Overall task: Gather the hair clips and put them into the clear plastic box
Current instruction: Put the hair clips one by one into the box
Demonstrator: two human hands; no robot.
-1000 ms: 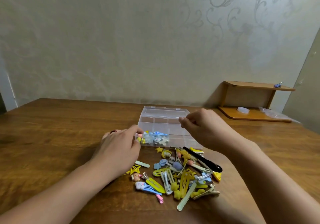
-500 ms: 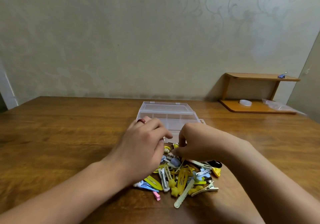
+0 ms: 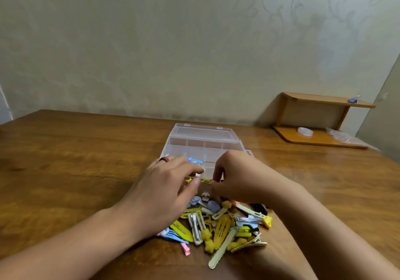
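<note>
The clear plastic box lies open on the wooden table, with a blue clip in a near compartment. In front of it is a pile of hair clips, mostly yellow, blue and cream. My left hand hovers over the pile's left side, thumb and forefinger pinched on a small pale clip at the box's near edge. My right hand is close beside it, fingertips pinching a small yellow clip. Both hands hide the box's front row and part of the pile.
A small wooden shelf stands at the back right against the wall, holding a white round object, a plastic bag and a blue binder clip on top. A patterned wall lies close behind the table.
Both hands dipped into the pile half a second ago and have now lifted toward the box's near edge, each pinching a small clip. The view has tilted slightly.
</note>
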